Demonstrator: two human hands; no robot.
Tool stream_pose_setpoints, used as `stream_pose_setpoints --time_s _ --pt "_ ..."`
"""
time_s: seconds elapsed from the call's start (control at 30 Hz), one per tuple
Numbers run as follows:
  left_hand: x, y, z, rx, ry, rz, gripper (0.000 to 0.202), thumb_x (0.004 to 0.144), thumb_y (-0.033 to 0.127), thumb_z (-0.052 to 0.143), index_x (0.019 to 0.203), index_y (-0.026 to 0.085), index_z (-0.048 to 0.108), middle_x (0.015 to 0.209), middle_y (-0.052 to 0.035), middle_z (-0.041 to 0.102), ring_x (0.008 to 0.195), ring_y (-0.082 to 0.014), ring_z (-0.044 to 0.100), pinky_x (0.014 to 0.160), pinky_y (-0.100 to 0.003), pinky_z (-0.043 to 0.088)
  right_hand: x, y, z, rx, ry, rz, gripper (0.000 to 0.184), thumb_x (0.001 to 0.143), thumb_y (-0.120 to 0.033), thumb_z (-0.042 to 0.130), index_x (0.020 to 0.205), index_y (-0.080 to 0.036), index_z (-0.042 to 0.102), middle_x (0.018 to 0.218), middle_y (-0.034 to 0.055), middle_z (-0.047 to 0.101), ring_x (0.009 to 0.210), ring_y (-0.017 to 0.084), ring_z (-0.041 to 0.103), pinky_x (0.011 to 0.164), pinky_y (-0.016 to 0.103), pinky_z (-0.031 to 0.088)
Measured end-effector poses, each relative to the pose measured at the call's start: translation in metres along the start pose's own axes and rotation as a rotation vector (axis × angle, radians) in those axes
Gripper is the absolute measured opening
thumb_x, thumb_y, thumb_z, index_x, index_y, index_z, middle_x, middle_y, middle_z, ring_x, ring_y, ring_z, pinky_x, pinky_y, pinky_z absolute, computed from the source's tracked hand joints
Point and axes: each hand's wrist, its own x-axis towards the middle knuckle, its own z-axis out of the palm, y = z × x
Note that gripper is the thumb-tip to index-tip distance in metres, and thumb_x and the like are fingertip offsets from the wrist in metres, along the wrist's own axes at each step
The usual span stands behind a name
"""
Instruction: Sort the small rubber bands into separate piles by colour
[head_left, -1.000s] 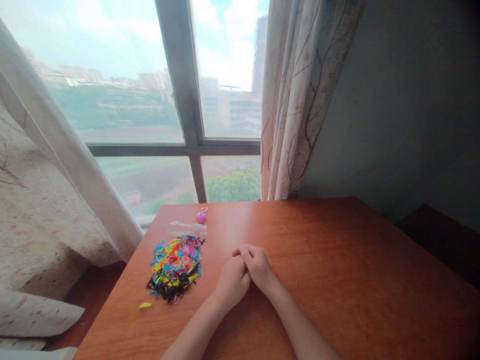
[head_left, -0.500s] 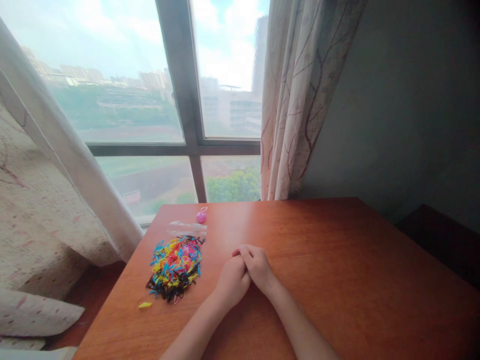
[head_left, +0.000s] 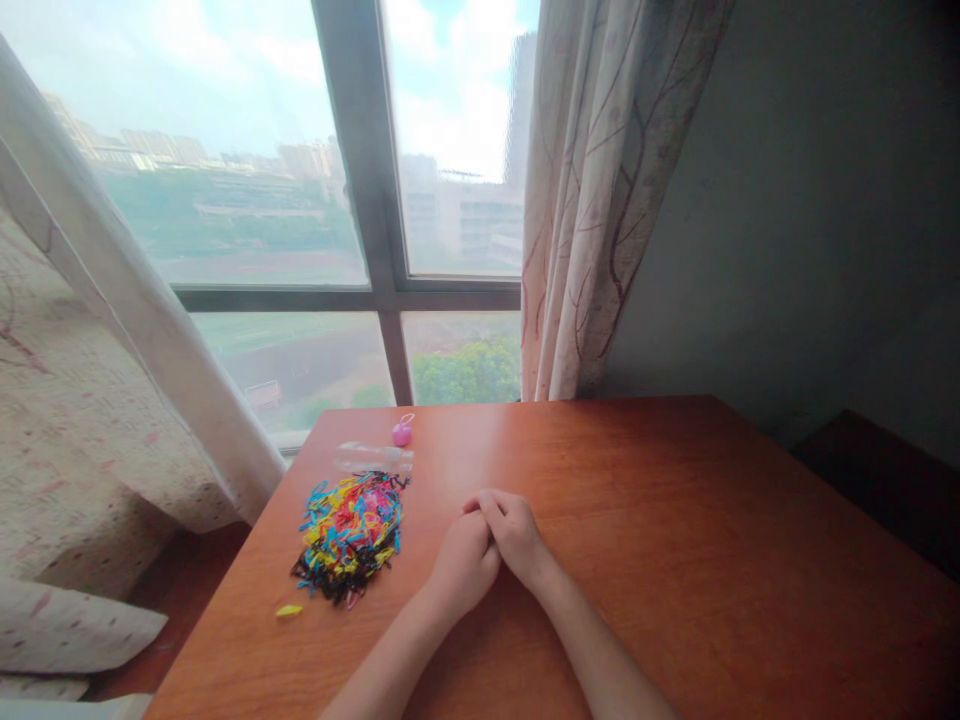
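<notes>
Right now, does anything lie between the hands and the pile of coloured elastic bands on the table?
Nothing visible does. Only bare table separates the left hand from the pile of elastic bands. The clear packet and pink ball lie beyond the pile, toward the window; one loose yellow band lies at its near left corner.
</notes>
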Motion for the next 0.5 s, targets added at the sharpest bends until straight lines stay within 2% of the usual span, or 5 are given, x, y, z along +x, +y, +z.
stream_pose_setpoints --time_s 0.5 --pt "0.0005 0.0041 -0.0014 0.003 0.002 -0.018 0.040 0.069 0.003 0.045 0.093 0.012 0.076 0.089 -0.0122 0.076 0.085 -0.0242 0.069 0.076 -0.031 0.051 0.0012 0.0027 0.0010 0.005 -0.003 0.005 0.046 0.094 -0.044 0.040 0.081 -0.018 0.076 0.080 0.0049 0.073 0.077 0.019 0.068 0.070 0.026 0.050"
